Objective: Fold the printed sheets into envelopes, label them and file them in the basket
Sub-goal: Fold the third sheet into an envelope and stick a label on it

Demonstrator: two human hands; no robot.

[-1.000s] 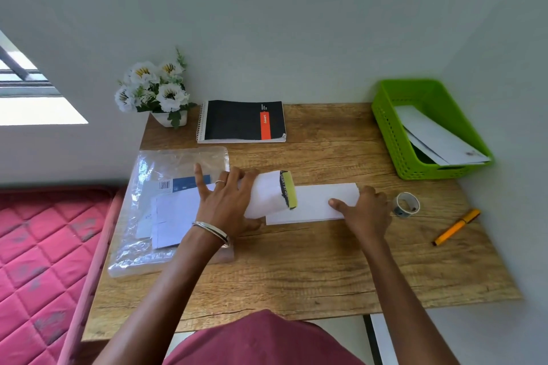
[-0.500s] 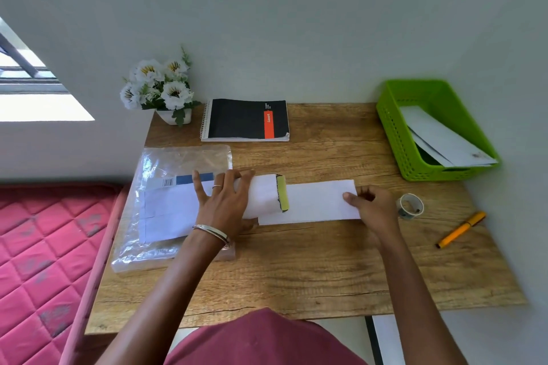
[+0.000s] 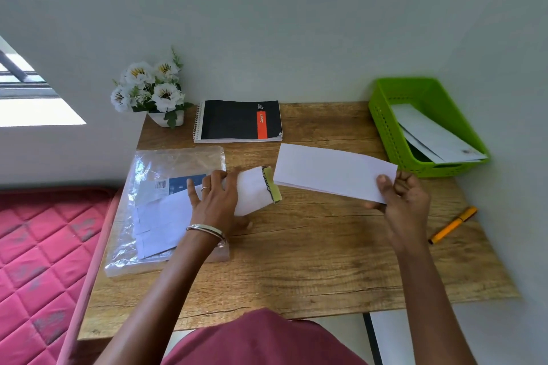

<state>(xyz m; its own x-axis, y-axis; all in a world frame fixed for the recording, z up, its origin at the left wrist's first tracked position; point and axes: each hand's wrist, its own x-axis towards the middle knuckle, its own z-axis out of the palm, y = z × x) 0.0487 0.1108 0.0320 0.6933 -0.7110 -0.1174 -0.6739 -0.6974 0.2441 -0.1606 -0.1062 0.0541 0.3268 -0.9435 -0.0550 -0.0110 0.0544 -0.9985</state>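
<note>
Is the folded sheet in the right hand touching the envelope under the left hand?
Apart. In the head view, bare wood shows between the folded sheet and the envelope.

Little can be read here. The black spiral-bound notebook (image 3: 240, 120) at the far side of the wooden desk carries a vertical orange band with a white brand word, too small to make out, and small white lines above it, also illegible. The clear plastic pack of paper (image 3: 166, 187) at the left shows a white barcode sticker beside a blue label; no digits are readable.
</note>
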